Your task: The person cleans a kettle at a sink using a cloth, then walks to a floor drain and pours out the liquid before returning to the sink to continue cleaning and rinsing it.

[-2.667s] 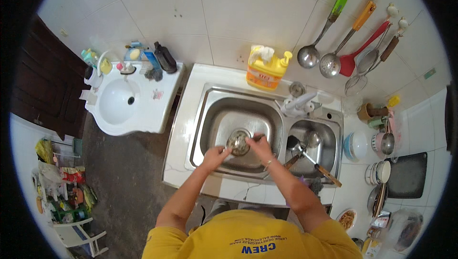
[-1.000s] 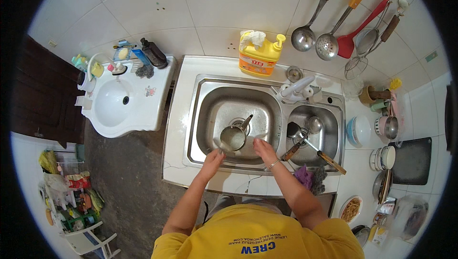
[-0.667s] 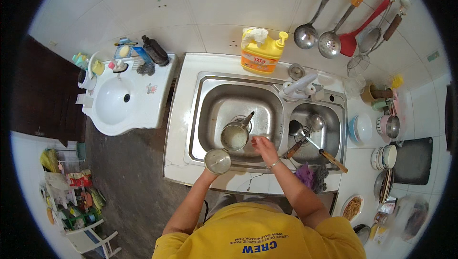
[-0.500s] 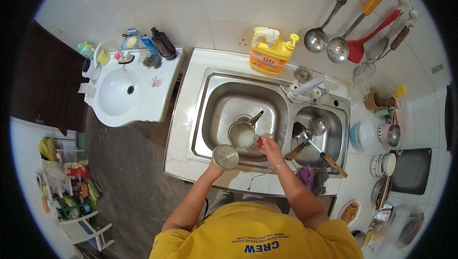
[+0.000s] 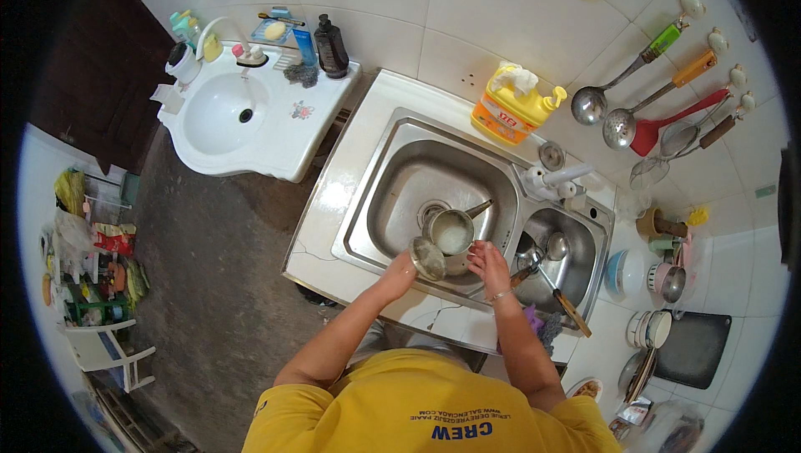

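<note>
In the large basin of the steel sink (image 5: 392, 203) sits a small saucepan (image 5: 452, 230) with whitish, cloudy contents, its handle pointing to the far right. My left hand (image 5: 400, 274) grips a round, shallow metal lid-like piece (image 5: 428, 259), tilted at the near left of the saucepan. Whether it is a lid or a bowl I cannot make out. Near the saucepan's right rim is my right hand (image 5: 490, 267), fingers loosely bent and apart, with nothing seen in them. Contact with the rim cannot be told.
Ladles with wooden handles (image 5: 574, 313) lie in the small basin. Beside the faucet (image 5: 567, 176) stands a yellow detergent jug (image 5: 516, 111). Utensils such as a red spatula (image 5: 659, 129) hang on the wall. Stacked bowls (image 5: 649, 329) and a black board (image 5: 694, 348) are at right; a white washbasin (image 5: 221, 119) is at left.
The whole view has shifted and turned. My left hand has tipped the round metal piece more steeply and brought it closer to the saucepan. My right hand remains by the rim.
</note>
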`<act>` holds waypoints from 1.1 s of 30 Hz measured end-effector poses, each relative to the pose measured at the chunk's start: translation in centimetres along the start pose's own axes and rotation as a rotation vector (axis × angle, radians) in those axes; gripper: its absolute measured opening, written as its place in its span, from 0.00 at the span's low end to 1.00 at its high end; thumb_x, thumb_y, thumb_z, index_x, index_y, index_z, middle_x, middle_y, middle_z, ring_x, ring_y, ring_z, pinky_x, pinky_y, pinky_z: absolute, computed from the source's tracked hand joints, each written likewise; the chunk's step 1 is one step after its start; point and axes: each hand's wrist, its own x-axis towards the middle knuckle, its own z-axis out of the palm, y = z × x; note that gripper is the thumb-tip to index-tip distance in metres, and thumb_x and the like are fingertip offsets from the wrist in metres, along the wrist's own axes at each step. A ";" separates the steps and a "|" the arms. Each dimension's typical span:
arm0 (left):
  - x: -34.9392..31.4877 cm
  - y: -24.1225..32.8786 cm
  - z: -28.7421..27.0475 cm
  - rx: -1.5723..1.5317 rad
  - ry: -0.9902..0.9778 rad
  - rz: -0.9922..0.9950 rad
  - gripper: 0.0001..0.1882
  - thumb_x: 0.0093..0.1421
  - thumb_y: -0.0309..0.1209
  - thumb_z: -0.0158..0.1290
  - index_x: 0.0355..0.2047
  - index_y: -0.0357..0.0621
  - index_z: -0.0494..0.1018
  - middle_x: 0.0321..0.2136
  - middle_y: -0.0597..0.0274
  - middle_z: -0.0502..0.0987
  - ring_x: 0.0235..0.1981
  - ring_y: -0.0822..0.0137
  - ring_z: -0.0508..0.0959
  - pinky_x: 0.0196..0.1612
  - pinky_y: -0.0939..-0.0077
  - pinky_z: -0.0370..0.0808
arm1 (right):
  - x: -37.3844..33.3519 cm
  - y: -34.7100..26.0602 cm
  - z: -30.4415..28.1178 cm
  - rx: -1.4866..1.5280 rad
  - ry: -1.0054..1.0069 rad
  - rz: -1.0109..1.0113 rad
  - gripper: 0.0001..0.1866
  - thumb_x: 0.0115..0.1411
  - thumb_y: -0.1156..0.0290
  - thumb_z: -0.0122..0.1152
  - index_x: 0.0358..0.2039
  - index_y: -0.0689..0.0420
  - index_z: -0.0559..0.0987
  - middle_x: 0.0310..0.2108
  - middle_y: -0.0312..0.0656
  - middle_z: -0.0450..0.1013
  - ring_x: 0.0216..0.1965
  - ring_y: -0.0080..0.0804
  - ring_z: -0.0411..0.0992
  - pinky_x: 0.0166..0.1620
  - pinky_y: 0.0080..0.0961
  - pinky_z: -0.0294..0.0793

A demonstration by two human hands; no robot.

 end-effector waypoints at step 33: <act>-0.2 0.4 3.9 -0.248 -0.012 0.552 0.29 0.35 0.27 0.63 0.40 0.42 0.65 0.36 0.57 0.70 0.38 0.62 0.71 0.41 0.71 0.68 | -3.3 -16.2 5.1 -0.100 -0.229 -0.519 0.16 0.62 0.64 0.40 0.43 0.61 0.70 0.45 0.41 0.67 0.45 0.25 0.65 0.49 0.22 0.62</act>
